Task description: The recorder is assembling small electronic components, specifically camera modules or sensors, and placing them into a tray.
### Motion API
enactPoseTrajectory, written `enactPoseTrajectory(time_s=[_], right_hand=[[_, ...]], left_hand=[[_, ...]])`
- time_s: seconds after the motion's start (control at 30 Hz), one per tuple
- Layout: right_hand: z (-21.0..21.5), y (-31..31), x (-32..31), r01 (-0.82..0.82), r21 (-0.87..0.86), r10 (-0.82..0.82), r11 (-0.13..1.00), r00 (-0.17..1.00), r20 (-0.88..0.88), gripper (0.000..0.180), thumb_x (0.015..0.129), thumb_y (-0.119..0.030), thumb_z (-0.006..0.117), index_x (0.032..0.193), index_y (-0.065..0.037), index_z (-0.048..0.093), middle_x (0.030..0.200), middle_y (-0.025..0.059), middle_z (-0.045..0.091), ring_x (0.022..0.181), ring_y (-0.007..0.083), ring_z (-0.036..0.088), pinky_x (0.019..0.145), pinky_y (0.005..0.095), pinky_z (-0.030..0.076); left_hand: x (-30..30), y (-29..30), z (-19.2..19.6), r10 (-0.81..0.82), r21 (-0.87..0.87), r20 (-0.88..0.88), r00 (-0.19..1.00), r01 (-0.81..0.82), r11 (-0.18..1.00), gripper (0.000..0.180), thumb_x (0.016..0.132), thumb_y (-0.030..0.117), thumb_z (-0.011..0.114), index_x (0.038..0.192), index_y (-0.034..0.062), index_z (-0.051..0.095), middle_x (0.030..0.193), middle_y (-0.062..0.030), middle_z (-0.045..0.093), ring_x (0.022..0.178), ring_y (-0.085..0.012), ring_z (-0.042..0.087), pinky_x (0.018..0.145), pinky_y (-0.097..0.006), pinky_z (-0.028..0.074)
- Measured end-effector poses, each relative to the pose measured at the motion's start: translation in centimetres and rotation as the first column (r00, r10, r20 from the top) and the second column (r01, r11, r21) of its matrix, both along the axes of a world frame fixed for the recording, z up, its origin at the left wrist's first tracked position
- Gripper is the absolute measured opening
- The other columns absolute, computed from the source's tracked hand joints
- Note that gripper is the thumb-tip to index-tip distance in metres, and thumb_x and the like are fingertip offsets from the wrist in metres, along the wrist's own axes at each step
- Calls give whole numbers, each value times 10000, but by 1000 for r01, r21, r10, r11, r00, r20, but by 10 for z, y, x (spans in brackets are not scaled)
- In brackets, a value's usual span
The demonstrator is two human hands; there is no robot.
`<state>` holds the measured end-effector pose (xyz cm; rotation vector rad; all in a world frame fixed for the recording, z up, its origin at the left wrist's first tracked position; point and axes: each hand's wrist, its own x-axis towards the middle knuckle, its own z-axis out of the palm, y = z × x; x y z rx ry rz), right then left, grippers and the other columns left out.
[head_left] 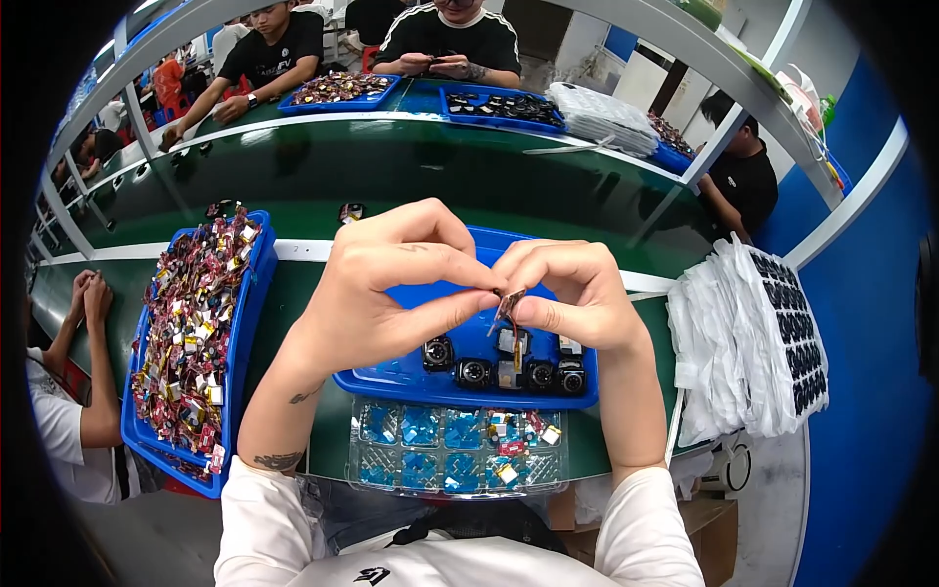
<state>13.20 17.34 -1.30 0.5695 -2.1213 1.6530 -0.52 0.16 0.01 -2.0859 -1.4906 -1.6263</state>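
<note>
Above a blue tray point(391, 383), both my hands come together at a small reddish circuit board point(509, 305) with thin wires hanging from it. My right hand point(577, 293) pinches the board between thumb and forefinger. The thumb and forefinger of my left hand point(391, 269) are closed at the board's upper edge; what lies between those fingertips is too small to make out. Below, in the tray, sit several black square camera-like modules point(474, 373) with round lenses. One silver-grey part point(510, 374) lies among them, beneath the dangling wires.
A clear compartment tray point(458, 479) with blue pieces and a few boards lies nearest me. On the left stands a blue bin point(256, 293) heaped with wired boards and batteries. Stacked white trays point(729, 342) of black parts stand right. Beyond the green conveyor point(430, 171), other people work.
</note>
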Motion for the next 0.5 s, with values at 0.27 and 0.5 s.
enactPoseTrajectory(time_s=[0.27,0.5], right_hand=[[5,-6,2,448,264,-443,854,893,-79,90,805,-76,696,856,-4,679,764,66,672,686,114,628,608,243,472],[0,-13,-2,428,141,-415,893,903,-109,153,790,-60,700,924,3,664,801,78,673,712,129,639,663,241,501]], left_hand=[[0,2,6,193,-183,260,946,-148,972,120,733,60,725,831,3,685,803,-47,629,722,-103,549,631,-228,411],[-10,1,1,201,-367,233,952,-105,924,112,785,95,716,806,4,655,771,-41,643,703,-78,554,642,-217,437]])
